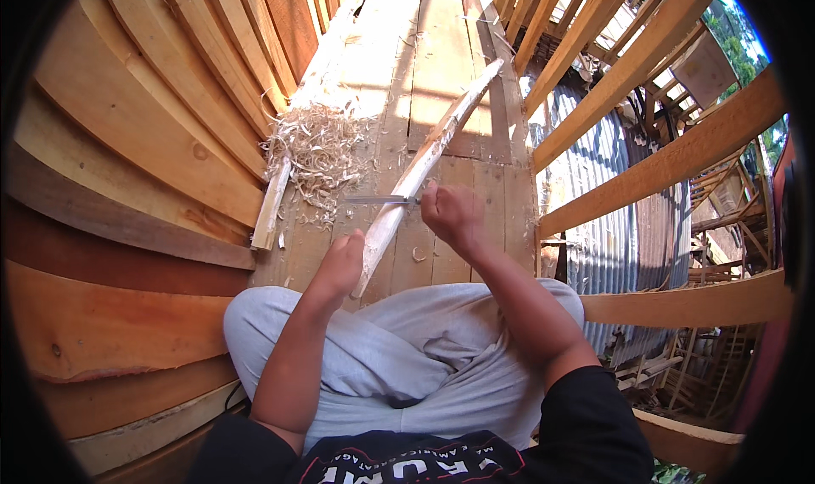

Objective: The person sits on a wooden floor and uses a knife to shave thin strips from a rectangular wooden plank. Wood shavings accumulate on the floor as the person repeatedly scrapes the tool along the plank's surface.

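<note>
The stick (414,175) is long, pale and slightly bowed, mostly bare whitish wood with browner patches toward its far half, and it slants from its near end on the left to its far end on the right. The knife (365,200) lies crosswise over its nearer half, narrow grey blade pointing left, handle mostly hidden.

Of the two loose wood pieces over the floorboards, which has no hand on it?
The short piece, lying at the left edge of the shavings. The other, the long stick, is held near its closer end by the left hand.
</note>
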Motion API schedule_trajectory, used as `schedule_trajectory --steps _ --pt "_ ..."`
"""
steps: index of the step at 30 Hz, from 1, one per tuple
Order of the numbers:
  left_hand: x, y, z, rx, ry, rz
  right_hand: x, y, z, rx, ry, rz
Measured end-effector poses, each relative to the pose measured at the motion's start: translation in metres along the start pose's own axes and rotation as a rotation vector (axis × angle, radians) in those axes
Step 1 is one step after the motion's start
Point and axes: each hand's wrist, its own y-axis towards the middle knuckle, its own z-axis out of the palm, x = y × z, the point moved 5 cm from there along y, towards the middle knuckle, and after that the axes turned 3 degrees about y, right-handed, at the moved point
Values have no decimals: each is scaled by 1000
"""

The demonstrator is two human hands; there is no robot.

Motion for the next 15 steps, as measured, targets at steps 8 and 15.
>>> schedule_trajectory --steps 8,15 --pt "-7 -5 4 11 -46 -7 13 -5 -5 63 -41 -47" --pt "-16 -8 -1 4 -41 -13 25 -13 -2 105 -62 -23"
